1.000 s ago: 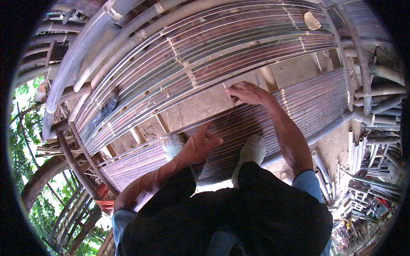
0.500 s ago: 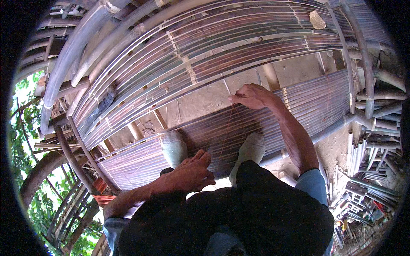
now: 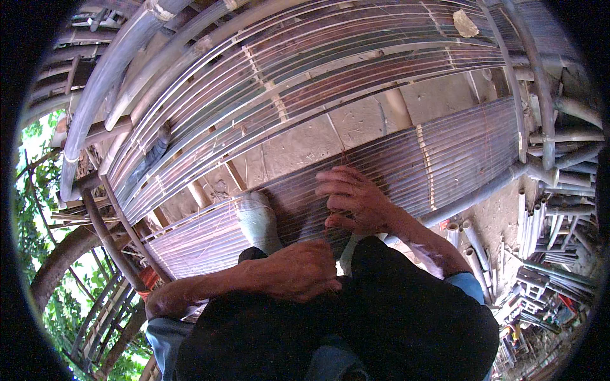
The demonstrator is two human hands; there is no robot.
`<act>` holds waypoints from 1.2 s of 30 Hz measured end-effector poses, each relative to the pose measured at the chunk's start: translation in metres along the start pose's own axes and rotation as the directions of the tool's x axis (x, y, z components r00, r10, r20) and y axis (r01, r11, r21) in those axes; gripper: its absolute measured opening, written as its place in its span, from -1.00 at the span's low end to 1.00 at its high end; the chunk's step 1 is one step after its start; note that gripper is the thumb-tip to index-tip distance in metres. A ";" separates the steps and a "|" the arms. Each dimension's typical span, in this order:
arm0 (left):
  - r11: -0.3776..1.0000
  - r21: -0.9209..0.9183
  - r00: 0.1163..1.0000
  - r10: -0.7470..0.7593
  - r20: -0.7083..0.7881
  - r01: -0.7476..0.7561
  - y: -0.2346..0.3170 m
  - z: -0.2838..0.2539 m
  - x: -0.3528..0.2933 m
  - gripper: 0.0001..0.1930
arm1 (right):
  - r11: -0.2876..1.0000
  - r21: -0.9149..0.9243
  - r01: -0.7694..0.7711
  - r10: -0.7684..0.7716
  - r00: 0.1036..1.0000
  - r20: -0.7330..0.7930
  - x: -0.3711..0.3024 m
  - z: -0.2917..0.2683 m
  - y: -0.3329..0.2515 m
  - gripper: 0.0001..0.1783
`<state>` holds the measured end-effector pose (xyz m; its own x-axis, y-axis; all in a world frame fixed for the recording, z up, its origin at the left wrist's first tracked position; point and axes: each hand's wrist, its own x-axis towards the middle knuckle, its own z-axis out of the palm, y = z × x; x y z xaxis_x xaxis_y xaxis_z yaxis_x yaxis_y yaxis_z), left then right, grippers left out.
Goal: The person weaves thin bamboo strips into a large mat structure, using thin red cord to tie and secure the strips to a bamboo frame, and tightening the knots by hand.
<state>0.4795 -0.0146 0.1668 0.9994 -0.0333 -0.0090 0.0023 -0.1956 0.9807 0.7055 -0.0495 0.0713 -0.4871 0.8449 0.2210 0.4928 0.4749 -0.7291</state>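
A long panel of thin, closely spaced parallel slats [image 3: 467,149] stretches left to right in front of me, with fine orange thread [image 3: 344,157] crossing it. My right hand [image 3: 357,202] is over the panel's middle, palm down, its fingers bent and apart with nothing visible in them. Closer to me, my left hand [image 3: 302,270] lies low by my dark-clothed lap, fingers curled together. Whatever those fingers may hold is hidden. My left foot in a pale sock [image 3: 257,219] rests against the slats; the other foot is mostly covered by my right hand.
Beyond the panel, more widely spaced slats [image 3: 305,89] span a pole frame. Thick poles [image 3: 95,101] rise at the left, and an upright post [image 3: 534,82] stands at the right. Cut tubes [image 3: 473,244] lie on the ground at the right. A pale flake [image 3: 466,23] rests on the far slats.
My right hand has come back from the panel's far edge toward me, its fingers parting. My left hand has shifted right and its fingers have curled in. The two hands are now closer together.
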 end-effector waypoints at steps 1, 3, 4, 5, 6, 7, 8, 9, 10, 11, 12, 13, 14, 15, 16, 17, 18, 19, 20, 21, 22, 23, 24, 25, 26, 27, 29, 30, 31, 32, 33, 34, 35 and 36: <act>0.998 0.041 0.999 -0.038 0.007 0.037 0.003 -0.001 0.001 -0.70 | 0.994 0.105 -0.034 0.033 0.999 0.012 -0.001 0.005 -0.003 -0.50; 0.993 0.094 0.997 -0.074 0.011 0.072 0.010 -0.006 0.001 -0.66 | 0.978 0.201 -0.059 0.056 0.998 0.020 -0.005 0.009 -0.011 -0.48; 0.995 0.086 0.998 -0.056 0.021 0.055 0.014 -0.010 0.000 -0.65 | 0.975 0.201 -0.098 0.109 0.993 -0.044 -0.007 0.011 -0.016 -0.47; 0.994 0.093 0.995 -0.069 0.075 0.062 0.018 -0.013 -0.001 -0.65 | 0.979 0.190 -0.079 0.111 0.980 -0.162 -0.008 0.012 -0.021 -0.46; 0.996 0.077 0.998 -0.053 0.023 0.052 0.022 -0.016 -0.001 -0.65 | 0.968 0.216 -0.127 0.152 0.983 -0.104 -0.008 0.012 -0.025 -0.46; 0.997 0.034 0.997 -0.073 -0.001 0.073 0.023 -0.020 -0.001 -0.67 | 0.971 0.203 -0.128 0.152 0.983 -0.105 -0.008 0.011 -0.026 -0.47; 0.995 -0.017 0.995 -0.103 -0.003 0.103 0.024 -0.023 -0.002 -0.68 | 0.970 0.202 -0.137 0.160 0.982 -0.098 -0.010 0.009 -0.028 -0.48; 0.992 -0.034 0.992 -0.121 -0.038 0.120 0.022 -0.026 -0.003 -0.68 | 0.966 0.224 -0.128 0.150 0.985 -0.086 -0.012 0.007 -0.027 -0.48; 0.991 -0.116 0.982 -0.089 -0.164 0.071 0.017 -0.030 -0.004 -0.71 | 0.957 0.220 -0.190 0.194 0.981 0.000 -0.018 0.002 -0.025 -0.52; 0.988 -0.146 0.965 -0.092 -0.246 0.057 0.010 -0.036 -0.011 -0.72 | 0.946 0.169 -0.276 0.254 0.957 0.141 -0.025 -0.004 -0.019 -0.56; 0.984 -0.174 0.941 -0.094 -0.325 0.039 0.003 -0.039 -0.019 -0.74 | 0.925 0.212 -0.315 0.276 0.941 0.195 -0.037 -0.015 -0.013 -0.63; 0.996 -0.064 0.890 -0.082 -0.448 0.059 -0.005 -0.043 -0.031 -0.76 | 0.903 0.177 -0.392 0.325 0.891 0.318 -0.052 -0.023 -0.013 -0.70; 0.992 0.016 0.840 -0.094 -0.535 0.122 -0.012 -0.044 -0.045 -0.77 | 0.860 0.214 -0.464 0.369 0.853 0.368 -0.071 -0.033 -0.012 -0.67; 0.939 -0.226 0.757 -0.344 -0.555 0.260 -0.018 -0.047 -0.070 -0.77 | 0.755 0.187 -0.629 0.514 0.744 0.427 -0.093 -0.047 -0.012 -0.65; 0.896 -0.363 0.578 -0.444 -0.685 0.257 -0.029 -0.047 -0.088 -0.77 | 0.584 0.279 -0.763 0.652 0.645 0.398 -0.116 -0.063 -0.011 -0.63; 0.794 -0.424 0.343 -0.582 -0.737 0.436 -0.036 -0.043 -0.108 -0.80 | 0.317 0.298 -0.900 0.824 0.417 0.383 -0.139 -0.081 -0.013 -0.60; 0.771 -0.395 0.198 -0.546 -0.814 0.500 -0.044 -0.039 -0.129 -0.82 | 0.124 0.284 -0.951 0.924 0.215 0.315 -0.158 -0.098 -0.015 -0.57; 0.708 -0.439 0.078 -0.569 -0.819 0.553 -0.056 -0.035 -0.145 -0.84 | 0.099 0.236 -0.967 0.952 0.161 0.260 -0.173 -0.118 -0.018 -0.54; 0.742 -0.413 -0.031 -0.469 -0.883 0.528 -0.066 -0.024 -0.156 -0.82 | 0.190 -0.249 -0.950 0.967 0.137 0.213 -0.180 -0.132 -0.019 -0.59; 0.740 -0.403 -0.142 -0.391 -0.909 0.539 -0.074 -0.012 -0.165 -0.79 | 0.298 -0.670 -0.679 0.954 0.182 0.240 -0.181 -0.154 -0.028 -0.59; 0.741 -0.401 -0.149 -0.385 -0.911 0.538 -0.083 -0.001 -0.171 -0.79 | 0.277 -0.859 -0.430 0.945 0.284 0.162 -0.173 -0.156 -0.028 -0.58; 0.641 -0.251 -0.126 -0.236 -0.964 0.725 -0.091 0.009 -0.175 -0.75 | 0.155 -0.974 -0.165 0.939 0.330 0.094 -0.160 -0.159 -0.032 -0.55; 0.481 -0.109 -0.073 -0.092 -0.993 0.870 -0.095 0.020 -0.179 -0.71 | 0.330 -0.876 -0.351 0.823 0.562 0.084 -0.135 -0.158 -0.023 -0.56; 0.452 -0.189 -0.134 -0.151 -0.979 0.872 -0.099 0.032 -0.177 -0.64 | 0.494 -0.717 -0.492 0.723 0.690 0.024 -0.104 -0.149 -0.009 -0.56; 0.425 -0.171 -0.138 -0.107 -0.985 0.889 -0.103 0.040 -0.174 -0.62 | 0.628 -0.445 -0.638 0.706 0.708 -0.020 -0.071 -0.130 0.000 -0.59; 0.398 -0.154 -0.141 -0.061 -0.988 0.904 -0.106 0.048 -0.170 -0.60 | 0.718 -0.125 -0.685 0.683 0.728 -0.063 -0.037 -0.107 0.007 -0.62; 0.413 -0.204 -0.190 -0.075 -0.979 0.888 -0.111 0.053 -0.159 -0.49 | 0.801 -0.089 -0.592 0.599 0.785 0.161 0.022 -0.069 0.007 -0.62; 0.393 -0.209 -0.211 -0.039 -0.977 0.895 -0.112 0.053 -0.153 -0.44 | 0.842 -0.143 -0.520 0.539 0.813 0.221 0.051 -0.049 0.009 -0.63; 0.341 -0.249 -0.240 -0.069 -0.968 0.907 -0.112 0.053 -0.147 -0.39 | 0.910 -0.166 -0.380 0.412 0.870 0.271 0.075 -0.029 0.005 -0.65; 0.361 -0.260 -0.258 -0.055 -0.965 0.896 -0.115 0.049 -0.140 -0.39 | 0.926 -0.132 -0.353 0.377 0.868 0.322 0.097 -0.011 0.004 -0.66; 0.324 -0.268 -0.256 -0.081 -0.963 0.907 -0.117 0.044 -0.133 -0.41 | 0.928 -0.114 -0.354 0.370 0.846 0.383 0.115 0.004 0.002 -0.66; 0.286 -0.279 -0.257 -0.112 -0.960 0.917 -0.119 0.038 -0.130 -0.43 | 0.947 -0.100 -0.304 0.318 0.863 0.391 0.129 0.015 0.002 -0.66; 0.282 -0.302 -0.283 -0.107 -0.953 0.911 -0.121 0.031 -0.130 -0.43 | 0.952 -0.120 -0.283 0.307 0.846 0.436 0.139 0.027 0.002 -0.66; 0.482 -0.335 -0.299 -0.153 -0.942 0.810 -0.124 0.022 -0.131 -0.53 | 0.951 -0.142 -0.276 0.310 0.823 0.476 0.145 0.037 0.003 -0.66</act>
<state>0.3472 -0.0075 0.0423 -0.2667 0.9631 0.0363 0.8218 0.2076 0.5306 0.6099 0.0654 0.0769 -0.5917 0.7252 -0.3521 0.7049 0.2535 -0.6624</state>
